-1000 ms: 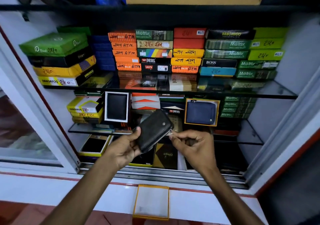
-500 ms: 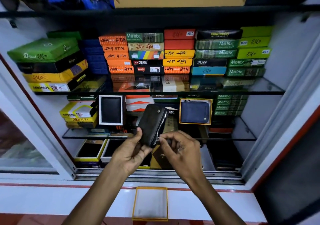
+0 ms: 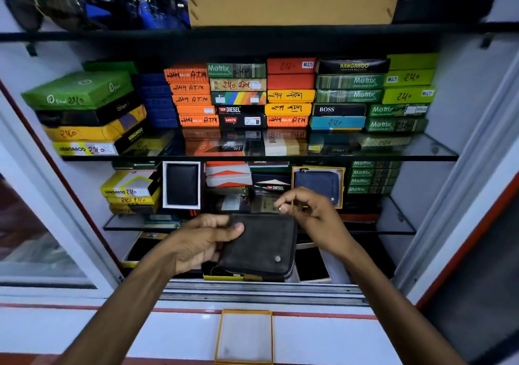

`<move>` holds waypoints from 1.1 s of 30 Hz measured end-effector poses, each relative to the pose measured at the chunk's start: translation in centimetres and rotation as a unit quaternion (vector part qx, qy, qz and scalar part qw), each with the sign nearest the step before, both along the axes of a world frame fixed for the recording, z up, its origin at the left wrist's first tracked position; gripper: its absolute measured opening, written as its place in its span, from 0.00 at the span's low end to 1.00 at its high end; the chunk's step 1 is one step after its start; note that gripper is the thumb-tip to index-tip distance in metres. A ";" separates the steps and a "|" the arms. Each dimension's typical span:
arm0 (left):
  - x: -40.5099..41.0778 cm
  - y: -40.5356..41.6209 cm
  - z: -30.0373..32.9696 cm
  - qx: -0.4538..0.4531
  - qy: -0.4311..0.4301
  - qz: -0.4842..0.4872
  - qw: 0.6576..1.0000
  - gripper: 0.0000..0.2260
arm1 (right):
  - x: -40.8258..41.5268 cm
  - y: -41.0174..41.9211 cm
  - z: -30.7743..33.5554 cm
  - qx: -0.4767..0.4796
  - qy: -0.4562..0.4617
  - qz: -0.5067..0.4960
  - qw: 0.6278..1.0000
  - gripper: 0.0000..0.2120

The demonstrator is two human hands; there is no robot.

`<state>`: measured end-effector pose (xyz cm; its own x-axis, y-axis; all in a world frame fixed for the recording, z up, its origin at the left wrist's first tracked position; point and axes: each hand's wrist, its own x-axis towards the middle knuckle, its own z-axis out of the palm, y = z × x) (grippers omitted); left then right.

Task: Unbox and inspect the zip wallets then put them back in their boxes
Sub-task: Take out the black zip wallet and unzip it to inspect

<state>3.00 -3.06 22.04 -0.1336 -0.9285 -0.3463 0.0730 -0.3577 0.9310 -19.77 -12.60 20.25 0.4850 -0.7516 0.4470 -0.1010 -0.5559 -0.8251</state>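
Observation:
A black zip wallet (image 3: 261,245) with a small metal stud lies flat, face up, in front of the cabinet's lower shelves. My left hand (image 3: 200,239) grips its left edge, thumb on top. My right hand (image 3: 311,216) pinches something small and shiny, which looks like the zip pull, at the wallet's top right corner. A clear box lid (image 3: 244,336) with a yellow frame rests on the white ledge below. On the middle shelf, a blue zip wallet (image 3: 317,185) sits in its yellow-framed box.
Stacked wallet boxes fill the glass shelves (image 3: 407,151) of a white cabinet. A black wallet in a white box (image 3: 182,185) stands at middle left. Open boxes lie on the bottom level behind the sliding door track (image 3: 261,291). Sunglasses (image 3: 64,8) are on top.
The wallet has turned from standing on edge to lying flat, face up, and is lower. My right hand moved from its lower zip edge up to its top right corner.

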 end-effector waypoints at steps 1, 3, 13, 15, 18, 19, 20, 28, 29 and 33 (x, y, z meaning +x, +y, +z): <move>-0.2 -0.1 0.3 0.004 -0.008 -0.019 1.000 0.20 | 0.4 -0.3 0.0 0.010 0.009 0.034 0.999 0.04; -1.1 -0.3 0.6 0.011 -0.026 -0.049 0.998 0.20 | 1.4 -0.6 0.0 0.007 0.035 0.082 0.996 0.04; -3.0 1.1 -0.3 -0.024 0.009 0.084 0.996 0.19 | -0.8 -0.3 -3.0 0.292 -0.095 -0.049 0.950 0.18; -2.5 1.2 -0.6 -0.051 0.010 0.119 0.992 0.17 | -2.1 0.6 -2.9 0.332 -0.105 -0.028 0.937 0.22; -2.2 1.3 -1.1 -0.102 -0.002 0.166 0.981 0.13 | -2.7 1.9 -2.6 0.295 -0.108 0.027 0.949 0.17; -2.3 1.4 -1.1 -0.127 -0.010 0.174 0.976 0.12 | -2.7 2.1 -2.6 0.270 -0.107 0.028 0.957 0.19; -2.3 1.6 -1.2 -0.159 -0.025 0.177 0.971 0.12 | -2.8 2.2 -2.7 0.241 -0.105 0.023 0.964 0.22; -1.3 3.5 -5.0 -0.411 -0.110 0.133 0.895 0.10 | -3.1 4.3 -4.3 -0.058 -0.117 -0.010 0.991 0.17; -1.3 3.5 -5.6 -0.423 -0.096 0.136 0.891 0.06 | -3.0 4.4 -4.5 -0.099 -0.106 -0.018 0.989 0.14; -0.4 4.5 -7.9 -0.431 -0.094 0.151 0.885 0.03 | -2.4 5.3 -6.9 -0.109 -0.090 -0.020 0.990 0.08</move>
